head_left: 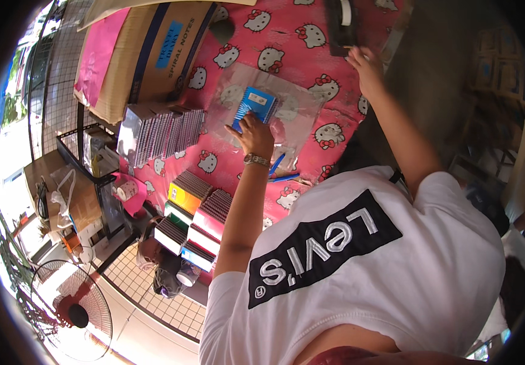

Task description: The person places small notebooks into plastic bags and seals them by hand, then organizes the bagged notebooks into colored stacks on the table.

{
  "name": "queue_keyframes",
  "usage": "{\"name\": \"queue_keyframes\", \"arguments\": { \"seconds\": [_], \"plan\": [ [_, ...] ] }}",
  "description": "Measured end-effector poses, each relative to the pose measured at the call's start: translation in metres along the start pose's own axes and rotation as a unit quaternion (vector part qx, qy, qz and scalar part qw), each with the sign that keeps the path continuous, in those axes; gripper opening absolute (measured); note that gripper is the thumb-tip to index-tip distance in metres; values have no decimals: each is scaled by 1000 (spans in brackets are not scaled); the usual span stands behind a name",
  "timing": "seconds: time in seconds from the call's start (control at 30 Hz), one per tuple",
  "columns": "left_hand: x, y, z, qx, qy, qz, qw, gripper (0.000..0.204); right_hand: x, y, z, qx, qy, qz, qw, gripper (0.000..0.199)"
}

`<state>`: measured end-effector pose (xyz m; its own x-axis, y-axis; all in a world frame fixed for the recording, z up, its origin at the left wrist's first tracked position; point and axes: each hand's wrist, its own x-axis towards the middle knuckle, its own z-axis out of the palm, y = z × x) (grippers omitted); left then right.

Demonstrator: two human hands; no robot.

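A blue spiral notebook (pixel 261 102) lies on a clear plastic sheet or bag (pixel 299 125) on the table. My left hand (pixel 252 132), with a watch at its wrist, rests on the notebook's lower part, fingers apart and thumb out to the left. At the table's far right edge, my right hand (pixel 367 68) reaches to the end of a dark tape dispenser (pixel 339 30) with a white roll. Its fingertips are drawn together there; whatever they pinch is too small to make out. Blue pens (pixel 277 164) lie just below the plastic.
A pink patterned cloth (pixel 213 161) covers the table. At its left stand a large cardboard box (pixel 153 58) and a row of stacked spiral notebooks (pixel 165 132). More notebooks (pixel 195 210) stand in stacks nearer me. A standing fan (pixel 73 313) is at lower left.
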<state>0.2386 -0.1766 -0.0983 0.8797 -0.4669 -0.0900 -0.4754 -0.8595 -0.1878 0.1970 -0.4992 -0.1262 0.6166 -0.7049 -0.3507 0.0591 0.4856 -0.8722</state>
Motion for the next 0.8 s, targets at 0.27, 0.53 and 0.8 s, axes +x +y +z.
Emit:
{"name": "queue_keyframes", "arguments": {
  "seconds": [0.27,0.53,0.8],
  "plan": [
    [-9,-4,24,-132,99,-18,986,48,-33,35,93,-58,-432,305,846,5],
    [-13,9,39,-219,187,-46,957,42,-33,82,220,-572,-706,-265,323,32],
    [-28,11,40,-187,147,-104,966,55,-55,46,224,-663,-626,-275,304,37]
  ]
}}
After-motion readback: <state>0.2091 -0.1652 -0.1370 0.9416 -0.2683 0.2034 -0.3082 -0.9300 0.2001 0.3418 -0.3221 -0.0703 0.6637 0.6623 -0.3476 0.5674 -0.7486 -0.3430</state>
